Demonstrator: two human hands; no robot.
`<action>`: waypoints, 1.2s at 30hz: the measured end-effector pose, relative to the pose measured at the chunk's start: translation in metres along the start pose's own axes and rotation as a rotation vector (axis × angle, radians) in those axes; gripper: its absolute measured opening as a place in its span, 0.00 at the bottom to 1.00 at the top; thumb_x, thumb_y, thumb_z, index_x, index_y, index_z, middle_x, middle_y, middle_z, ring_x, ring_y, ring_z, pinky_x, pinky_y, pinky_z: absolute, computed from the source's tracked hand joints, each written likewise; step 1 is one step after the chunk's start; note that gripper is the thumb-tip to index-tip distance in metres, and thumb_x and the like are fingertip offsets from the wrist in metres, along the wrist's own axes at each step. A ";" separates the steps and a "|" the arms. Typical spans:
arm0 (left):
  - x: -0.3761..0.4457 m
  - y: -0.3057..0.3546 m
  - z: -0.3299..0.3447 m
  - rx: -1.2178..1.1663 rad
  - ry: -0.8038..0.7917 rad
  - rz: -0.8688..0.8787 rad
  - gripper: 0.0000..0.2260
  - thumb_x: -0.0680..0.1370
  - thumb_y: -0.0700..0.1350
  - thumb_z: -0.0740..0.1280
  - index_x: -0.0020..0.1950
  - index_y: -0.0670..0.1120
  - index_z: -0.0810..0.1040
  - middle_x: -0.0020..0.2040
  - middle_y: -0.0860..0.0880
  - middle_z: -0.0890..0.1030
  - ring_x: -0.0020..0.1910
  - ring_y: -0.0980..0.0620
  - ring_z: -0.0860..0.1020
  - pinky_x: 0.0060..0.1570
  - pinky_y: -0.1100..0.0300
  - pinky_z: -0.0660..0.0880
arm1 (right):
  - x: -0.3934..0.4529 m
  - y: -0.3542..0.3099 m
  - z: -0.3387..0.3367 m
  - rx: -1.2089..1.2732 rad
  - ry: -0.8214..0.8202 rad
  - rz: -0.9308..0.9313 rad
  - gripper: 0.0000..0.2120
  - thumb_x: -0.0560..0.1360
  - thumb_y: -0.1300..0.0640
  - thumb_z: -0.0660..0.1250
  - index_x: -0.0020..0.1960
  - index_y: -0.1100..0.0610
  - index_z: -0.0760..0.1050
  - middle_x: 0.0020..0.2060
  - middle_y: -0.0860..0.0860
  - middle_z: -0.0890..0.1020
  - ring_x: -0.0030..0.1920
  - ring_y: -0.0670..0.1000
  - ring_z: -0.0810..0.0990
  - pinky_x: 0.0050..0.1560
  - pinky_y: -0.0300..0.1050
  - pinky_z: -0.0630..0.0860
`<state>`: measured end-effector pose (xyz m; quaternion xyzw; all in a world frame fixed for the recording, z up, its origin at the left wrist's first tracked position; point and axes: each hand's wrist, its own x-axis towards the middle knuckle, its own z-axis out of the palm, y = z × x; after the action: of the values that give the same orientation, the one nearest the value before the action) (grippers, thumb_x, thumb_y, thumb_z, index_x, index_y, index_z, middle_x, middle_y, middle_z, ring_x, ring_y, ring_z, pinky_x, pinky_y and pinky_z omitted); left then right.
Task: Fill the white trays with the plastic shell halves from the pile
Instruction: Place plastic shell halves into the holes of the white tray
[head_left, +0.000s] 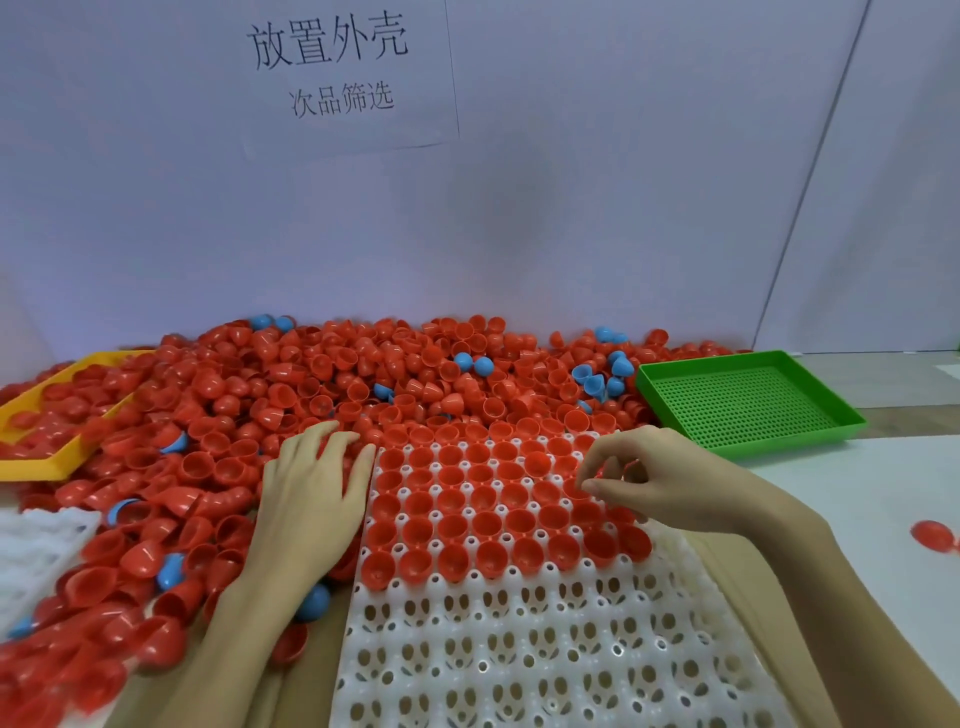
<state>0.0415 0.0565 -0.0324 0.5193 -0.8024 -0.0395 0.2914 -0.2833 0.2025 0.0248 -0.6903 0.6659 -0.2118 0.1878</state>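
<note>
The white tray (545, 649) lies nearest, its near cells bare and its far rows seated with red shells (467, 525). The left hand (311, 499) rests flat, fingers straight, on the pile (322, 374) beside the tray. The right hand (639, 478) pinches a red shell over the tray's far right cells. A green tray (748, 400) sits beyond.

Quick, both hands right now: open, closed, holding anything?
Left hand: open, fingers straight, resting on the pile of red plastic shell halves.
Right hand: fingers curled; whether it pinches a shell cannot be told.
</note>
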 end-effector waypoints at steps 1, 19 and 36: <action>0.002 -0.006 0.001 0.030 -0.038 -0.041 0.20 0.86 0.54 0.58 0.71 0.47 0.79 0.76 0.46 0.73 0.76 0.45 0.68 0.73 0.44 0.63 | 0.002 -0.002 0.003 -0.001 0.020 -0.012 0.04 0.80 0.50 0.72 0.48 0.43 0.82 0.34 0.40 0.83 0.32 0.40 0.80 0.36 0.34 0.73; 0.006 -0.024 0.005 0.044 0.083 0.009 0.08 0.80 0.41 0.71 0.59 0.44 0.85 0.56 0.51 0.81 0.60 0.47 0.73 0.61 0.51 0.65 | 0.020 -0.009 0.043 -0.171 0.109 -0.088 0.21 0.85 0.64 0.60 0.73 0.48 0.77 0.71 0.41 0.77 0.73 0.41 0.70 0.76 0.39 0.65; -0.030 0.061 -0.016 -0.638 0.044 0.519 0.06 0.78 0.41 0.77 0.55 0.48 0.88 0.53 0.56 0.84 0.56 0.52 0.84 0.56 0.54 0.80 | 0.009 -0.050 0.039 0.402 0.137 -0.239 0.30 0.78 0.53 0.75 0.76 0.37 0.69 0.66 0.38 0.80 0.65 0.42 0.81 0.61 0.43 0.81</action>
<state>0.0090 0.1134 -0.0098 0.1839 -0.8479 -0.2004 0.4551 -0.2202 0.1943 0.0194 -0.6969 0.5352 -0.4069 0.2495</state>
